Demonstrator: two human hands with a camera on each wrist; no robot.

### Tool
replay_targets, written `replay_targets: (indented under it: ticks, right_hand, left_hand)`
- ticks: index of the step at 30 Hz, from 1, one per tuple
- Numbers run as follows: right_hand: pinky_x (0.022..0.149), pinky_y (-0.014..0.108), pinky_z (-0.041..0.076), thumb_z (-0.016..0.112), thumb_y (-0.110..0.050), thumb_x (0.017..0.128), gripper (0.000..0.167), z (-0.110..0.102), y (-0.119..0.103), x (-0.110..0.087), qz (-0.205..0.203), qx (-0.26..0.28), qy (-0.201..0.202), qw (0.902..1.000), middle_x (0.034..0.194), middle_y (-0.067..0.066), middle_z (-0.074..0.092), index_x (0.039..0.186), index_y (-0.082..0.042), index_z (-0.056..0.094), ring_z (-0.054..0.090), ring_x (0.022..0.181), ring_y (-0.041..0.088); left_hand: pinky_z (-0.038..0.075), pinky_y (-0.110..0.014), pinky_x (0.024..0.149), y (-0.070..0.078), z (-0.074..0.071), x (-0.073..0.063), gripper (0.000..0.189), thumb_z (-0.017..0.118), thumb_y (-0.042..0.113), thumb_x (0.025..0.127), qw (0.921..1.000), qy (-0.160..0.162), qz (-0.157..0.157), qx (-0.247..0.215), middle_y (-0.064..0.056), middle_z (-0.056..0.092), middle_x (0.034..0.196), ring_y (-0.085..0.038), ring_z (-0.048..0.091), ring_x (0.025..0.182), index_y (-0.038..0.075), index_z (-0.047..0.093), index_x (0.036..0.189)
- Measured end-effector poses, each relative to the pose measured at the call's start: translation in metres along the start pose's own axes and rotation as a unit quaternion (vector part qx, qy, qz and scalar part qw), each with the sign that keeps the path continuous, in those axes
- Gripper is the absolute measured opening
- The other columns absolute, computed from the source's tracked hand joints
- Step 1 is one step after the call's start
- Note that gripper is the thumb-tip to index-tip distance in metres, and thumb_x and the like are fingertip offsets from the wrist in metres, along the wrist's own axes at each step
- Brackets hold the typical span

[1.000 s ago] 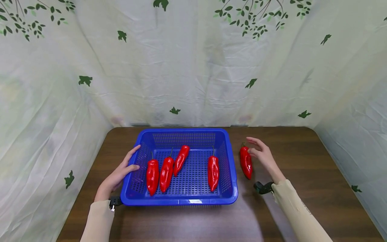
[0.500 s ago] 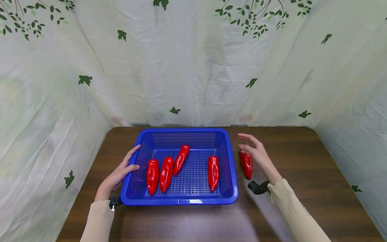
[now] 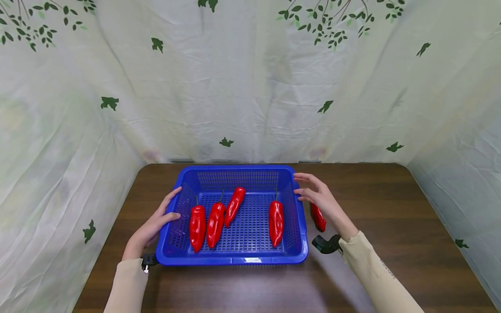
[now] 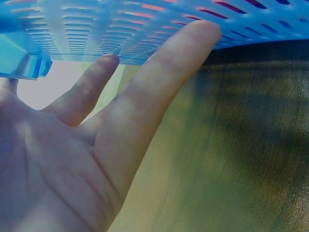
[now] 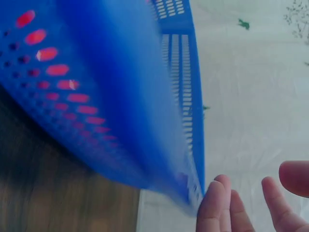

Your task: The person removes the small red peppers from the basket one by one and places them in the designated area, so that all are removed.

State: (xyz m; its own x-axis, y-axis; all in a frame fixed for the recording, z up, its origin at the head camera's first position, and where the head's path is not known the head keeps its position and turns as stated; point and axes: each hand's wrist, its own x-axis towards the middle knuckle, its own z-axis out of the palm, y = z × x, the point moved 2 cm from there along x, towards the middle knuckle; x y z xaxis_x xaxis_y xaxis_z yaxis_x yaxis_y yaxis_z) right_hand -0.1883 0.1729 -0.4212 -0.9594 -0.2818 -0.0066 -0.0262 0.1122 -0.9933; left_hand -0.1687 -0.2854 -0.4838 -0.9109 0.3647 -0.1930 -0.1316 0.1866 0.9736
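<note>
A pale cloth with printed green leaves (image 3: pixel 250 87) hangs behind and beside a dark brown wooden table (image 3: pixel 391 208). No writing can be read anywhere. On the table stands a blue basket (image 3: pixel 235 260), its long side running left to right. Inside the basket lie four red peppers (image 3: pixel 197 227), their long axes toward the cloth, stems away from the person. One more red pepper (image 3: pixel 318 219) lies on the table just right of the basket, partly hidden. The left hand (image 3: pixel 154 224) rests with straight fingers against the basket's left wall. The right hand (image 3: pixel 318 198), fingers relaxed and holding nothing, is at the basket's right rim.
</note>
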Motion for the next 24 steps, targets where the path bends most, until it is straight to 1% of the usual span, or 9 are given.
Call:
replay_targets:
  ticks: [7,12,20,24]
  right_hand:
    - [0.093,0.048,0.047,0.048,-0.004,0.096,0.045,0.014,-0.005,0.003,0.005,0.003,-0.016,0.9999,0.141,0.026,0.039,0.14,-0.002,0.041,0.05,0.116,0.047]
    - [0.093,0.049,0.047,0.049,-0.004,0.096,0.046,0.022,-0.007,0.004,0.022,0.014,-0.022,0.9994,0.142,0.026,0.037,0.141,-0.003,0.04,0.046,0.118,0.049]
    - [0.096,0.05,0.044,0.047,-0.005,0.097,0.045,0.031,-0.011,0.007,0.037,0.01,-0.021,0.999,0.142,0.026,0.037,0.141,-0.004,0.041,0.053,0.115,0.039]
    - [0.097,0.051,0.042,0.047,-0.006,0.097,0.045,0.037,-0.011,0.009,0.043,0.018,-0.026,0.9986,0.142,0.025,0.037,0.141,-0.003,0.041,0.048,0.118,0.043]
  left_hand:
    - [0.044,-0.06,0.09,0.0,0.0,0.0,0.071,0.047,0.014,0.097,1.0,0.0,0.001,-0.003,-0.021,-0.003,0.154,-0.056,0.018,0.132,0.033,0.008,0.153]
    - [0.045,-0.06,0.089,-0.001,0.0,0.0,0.071,0.047,0.014,0.097,1.0,0.0,0.0,-0.003,-0.021,-0.003,0.154,-0.056,0.019,0.131,0.034,0.008,0.153]
    - [0.046,-0.059,0.088,-0.001,-0.001,0.0,0.07,0.046,0.014,0.097,1.0,0.0,0.005,-0.004,-0.022,-0.002,0.154,-0.057,0.019,0.13,0.033,0.008,0.153]
    - [0.047,-0.056,0.087,-0.001,-0.001,0.0,0.07,0.046,0.014,0.097,0.9999,0.0,0.006,-0.008,-0.022,0.0,0.153,-0.056,0.022,0.129,0.033,0.009,0.153]
